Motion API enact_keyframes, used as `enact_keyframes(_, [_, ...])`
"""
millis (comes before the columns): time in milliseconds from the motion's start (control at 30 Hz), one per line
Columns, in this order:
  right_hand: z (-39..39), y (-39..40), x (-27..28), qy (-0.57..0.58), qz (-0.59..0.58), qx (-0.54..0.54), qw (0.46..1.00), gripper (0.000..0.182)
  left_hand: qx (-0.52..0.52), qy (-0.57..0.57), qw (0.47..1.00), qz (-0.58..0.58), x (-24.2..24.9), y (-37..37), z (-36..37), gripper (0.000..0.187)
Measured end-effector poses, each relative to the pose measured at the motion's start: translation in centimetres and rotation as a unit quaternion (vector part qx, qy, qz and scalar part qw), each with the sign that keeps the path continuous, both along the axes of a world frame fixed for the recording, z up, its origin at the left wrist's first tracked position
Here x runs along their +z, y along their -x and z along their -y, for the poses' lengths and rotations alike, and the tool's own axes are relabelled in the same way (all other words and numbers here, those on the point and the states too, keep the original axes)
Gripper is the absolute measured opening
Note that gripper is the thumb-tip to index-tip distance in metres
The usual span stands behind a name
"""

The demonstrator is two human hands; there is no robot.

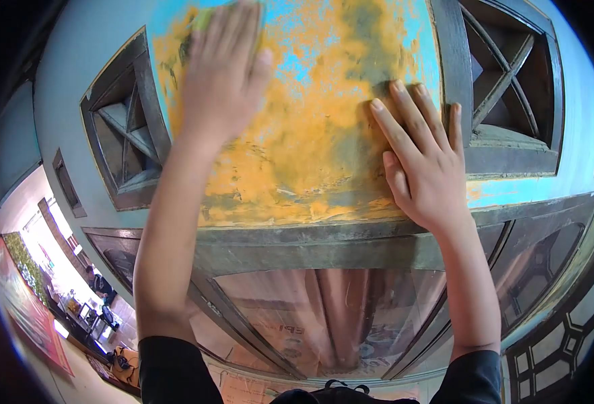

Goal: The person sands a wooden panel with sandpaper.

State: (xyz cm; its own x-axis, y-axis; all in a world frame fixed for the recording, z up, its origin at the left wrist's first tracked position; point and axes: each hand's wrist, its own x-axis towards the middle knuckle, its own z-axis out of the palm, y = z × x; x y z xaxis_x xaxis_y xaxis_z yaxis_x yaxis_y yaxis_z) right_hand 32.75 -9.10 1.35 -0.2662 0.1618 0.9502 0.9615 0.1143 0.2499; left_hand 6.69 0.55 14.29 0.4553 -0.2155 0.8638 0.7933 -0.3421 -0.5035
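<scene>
My left hand (226, 77), smeared by motion, is pressed flat over a yellow-green pad (203, 19) at the top of a wall panel. Only the pad's edges show past the fingers, so I cannot tell whether it is sandpaper or a sponge. The wall panel (297, 145) has patchy orange-yellow and grey-brown areas with bright blue paint showing through. On its right side rests my right hand (428, 158), fingers spread against the surface and holding nothing.
Dark wooden vent frames with crossed bars flank the panel, one on the left (127, 128) and one on the right (512, 74). Below runs a wooden ledge (317, 252) over glass panes (263, 303) with a curtain behind. At far lower left, a person (99, 285) is near a cluttered desk.
</scene>
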Motion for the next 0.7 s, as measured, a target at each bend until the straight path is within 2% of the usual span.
enact_keyframes(100, [-0.2,0.3,-1.7,0.0,-0.034,-0.002,0.999,0.061,0.027,0.0,0.998,0.05,-1.6,0.0,-0.4,0.072])
enact_keyframes(200, [0.3,0.7,-3.0,0.022,-0.054,-0.012,0.998,0.061,0.075,0.081,0.991,-0.072,-9.9,-1.5,2.3,0.08])
enact_keyframes(267, [0.0,0.7,-3.4,0.01,-0.056,-0.01,0.998,0.062,0.083,0.113,0.982,-0.129,-12.7,-1.0,2.9,0.082])
enact_keyframes(300, [-0.2,0.7,-3.6,0.006,-0.057,-0.009,0.998,0.062,0.099,0.104,0.982,-0.121,-11.3,-0.1,2.2,0.083])
enact_keyframes(433, [-0.4,1.1,-4.3,0.004,-0.07,-0.017,0.997,0.064,0.018,0.067,0.995,0.067,-5.6,2.8,0.0,0.084])
enact_keyframes(600, [-0.4,2.1,-6.6,0.031,-0.101,-0.004,0.994,0.062,0.06,0.124,0.99,-0.013,-13.3,1.0,2.4,0.08])
enact_keyframes(633, [-0.4,2.2,-6.7,0.033,-0.104,-0.006,0.994,0.062,0.066,0.129,0.989,-0.038,-13.4,0.9,2.3,0.081])
enact_keyframes(700, [-0.4,2.3,-6.8,0.039,-0.1,-0.005,0.994,0.062,0.05,0.104,0.993,0.016,-10.0,1.9,1.4,0.084])
